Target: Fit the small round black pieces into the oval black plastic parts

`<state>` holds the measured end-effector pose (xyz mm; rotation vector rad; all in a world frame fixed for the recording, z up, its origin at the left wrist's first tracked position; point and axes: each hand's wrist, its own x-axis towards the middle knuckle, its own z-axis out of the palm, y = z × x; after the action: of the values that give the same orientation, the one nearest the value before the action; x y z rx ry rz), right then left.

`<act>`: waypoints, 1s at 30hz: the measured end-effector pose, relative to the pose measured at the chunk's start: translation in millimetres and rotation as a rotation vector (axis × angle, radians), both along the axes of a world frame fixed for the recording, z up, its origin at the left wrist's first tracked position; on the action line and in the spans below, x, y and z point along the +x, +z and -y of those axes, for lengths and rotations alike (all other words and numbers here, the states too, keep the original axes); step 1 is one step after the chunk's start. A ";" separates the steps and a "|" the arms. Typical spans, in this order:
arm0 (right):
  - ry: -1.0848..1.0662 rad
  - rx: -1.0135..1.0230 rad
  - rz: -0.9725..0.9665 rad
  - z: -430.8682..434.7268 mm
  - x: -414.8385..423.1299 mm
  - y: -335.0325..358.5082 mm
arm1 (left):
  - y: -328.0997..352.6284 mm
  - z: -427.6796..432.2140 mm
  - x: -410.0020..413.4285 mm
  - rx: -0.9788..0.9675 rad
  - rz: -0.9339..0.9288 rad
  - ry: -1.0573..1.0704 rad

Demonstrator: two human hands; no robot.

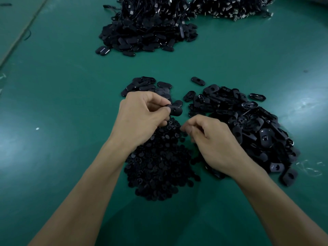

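An oval black plastic part (174, 109) is pinched at the left hand (140, 118)'s fingertips, its hole facing up. Just right of and below it, the right hand (209, 139) has fingers curled shut at the top of the heap of small round black pieces (159, 164); whether they grip one cannot be told. A tilted piece could jam or slip into the heap.

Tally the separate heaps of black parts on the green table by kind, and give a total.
Heaps of small round pieces: 1
Heaps of open oval parts: 1
Small clusters of oval parts behind the left hand: 1
Large far heaps with cords: 1
Total: 4 heaps
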<state>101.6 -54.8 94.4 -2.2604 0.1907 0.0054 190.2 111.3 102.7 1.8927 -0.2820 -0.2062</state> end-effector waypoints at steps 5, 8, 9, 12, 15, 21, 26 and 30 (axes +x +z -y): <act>-0.018 0.074 0.093 -1.5 0.5 7.2 | 0.6 0.6 -0.8 0.024 0.019 0.005; -0.016 0.089 0.097 -2.0 0.6 9.2 | 0.3 1.1 -1.9 0.038 0.033 -0.009; -0.010 0.068 0.101 -1.9 0.6 9.4 | 0.1 1.3 -2.0 0.034 0.037 -0.014; -0.005 0.046 0.135 -2.0 0.5 9.8 | -0.6 1.8 -2.0 0.035 0.051 -0.035; -0.045 0.107 0.175 -1.2 2.1 10.0 | -1.2 2.0 -1.9 0.034 0.055 -0.046; -0.102 0.159 0.215 -0.4 5.7 11.9 | 1.9 3.0 -4.8 -0.002 0.059 -0.060; -0.114 0.211 0.221 0.0 6.6 11.7 | 5.3 4.0 -6.1 -0.026 0.065 -0.069; -0.135 0.213 0.222 1.5 7.5 13.7 | 7.7 4.9 -7.5 -0.036 0.055 -0.089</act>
<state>109.1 -56.3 108.1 -2.0147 0.2122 -0.2830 182.7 106.4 110.5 1.8541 -0.4051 -0.2075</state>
